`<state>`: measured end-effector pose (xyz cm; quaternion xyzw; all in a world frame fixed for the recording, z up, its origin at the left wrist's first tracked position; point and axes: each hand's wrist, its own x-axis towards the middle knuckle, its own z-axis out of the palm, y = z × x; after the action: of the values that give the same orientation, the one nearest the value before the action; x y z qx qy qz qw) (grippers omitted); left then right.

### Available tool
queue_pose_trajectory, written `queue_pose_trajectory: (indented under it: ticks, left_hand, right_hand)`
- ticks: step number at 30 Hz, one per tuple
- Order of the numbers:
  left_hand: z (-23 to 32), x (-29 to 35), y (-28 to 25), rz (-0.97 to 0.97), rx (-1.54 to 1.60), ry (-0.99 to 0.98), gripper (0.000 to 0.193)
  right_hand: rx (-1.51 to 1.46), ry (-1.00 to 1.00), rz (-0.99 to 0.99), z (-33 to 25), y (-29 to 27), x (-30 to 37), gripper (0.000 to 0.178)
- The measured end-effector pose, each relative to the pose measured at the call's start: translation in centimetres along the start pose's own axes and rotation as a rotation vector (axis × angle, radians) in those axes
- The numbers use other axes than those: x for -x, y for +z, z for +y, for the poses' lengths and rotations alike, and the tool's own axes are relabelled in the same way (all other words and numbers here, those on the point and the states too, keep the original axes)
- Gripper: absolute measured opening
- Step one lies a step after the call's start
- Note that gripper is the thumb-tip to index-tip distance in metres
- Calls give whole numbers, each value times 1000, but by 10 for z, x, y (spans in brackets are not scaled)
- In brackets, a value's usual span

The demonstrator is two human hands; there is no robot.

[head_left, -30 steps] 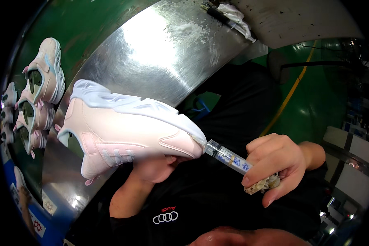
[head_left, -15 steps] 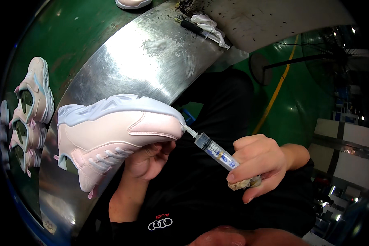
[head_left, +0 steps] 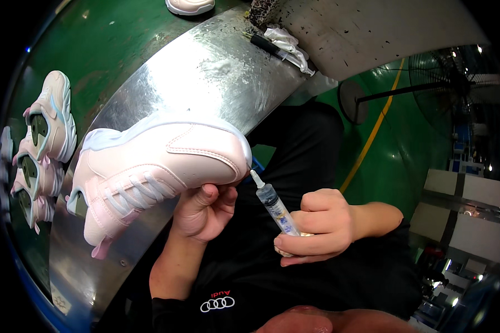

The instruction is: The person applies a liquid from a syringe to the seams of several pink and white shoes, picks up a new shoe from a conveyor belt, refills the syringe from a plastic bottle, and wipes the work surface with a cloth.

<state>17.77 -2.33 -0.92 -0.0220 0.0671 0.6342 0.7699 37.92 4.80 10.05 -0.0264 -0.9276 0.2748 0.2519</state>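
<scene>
1. My right hand (head_left: 322,226) is curled around a clear syringe (head_left: 275,206), its nozzle pointing up at the shoe's toe, just beside it. Can't tell if they touch.
2. My left hand (head_left: 199,215) is gripping the pale pink shoe (head_left: 175,152) from below at the toe end, thumb near the upper.
3. Syringe's probably light and stiff but slick, so I'd hold the barrel. The thin nozzle looks like the fragile bit.
4. Shoe's tipped on its side over the worktop (head_left: 166,72), heel to my left. Guessing it's light, with a soft, dentable upper and a firmer white sole; toe or sole edge is the safest hold.
5. Farther out: a crumpled white wad (head_left: 286,41) beside a black tool (head_left: 264,44), plus similar shoes (head_left: 39,161) off to my left.
</scene>
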Motion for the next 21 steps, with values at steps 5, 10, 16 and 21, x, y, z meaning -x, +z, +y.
queue_pose_trajectory:
  ticks: [5,10,16,21]
  left_hand:
    - [0,2,8,10,-22,26,54]
    - [2,5,15,-12,-75,38,56]
    - [1,6,21,-9,-81,68,57]
    - [-1,1,30,43,-124,69,54]
  right_hand:
    - [109,-64,29,5,13,0,23]
    - [173,-119,47,6,19,1,23]
    - [203,-138,30,4,18,-3,21]
    - [189,-120,35,5,14,-1,20]
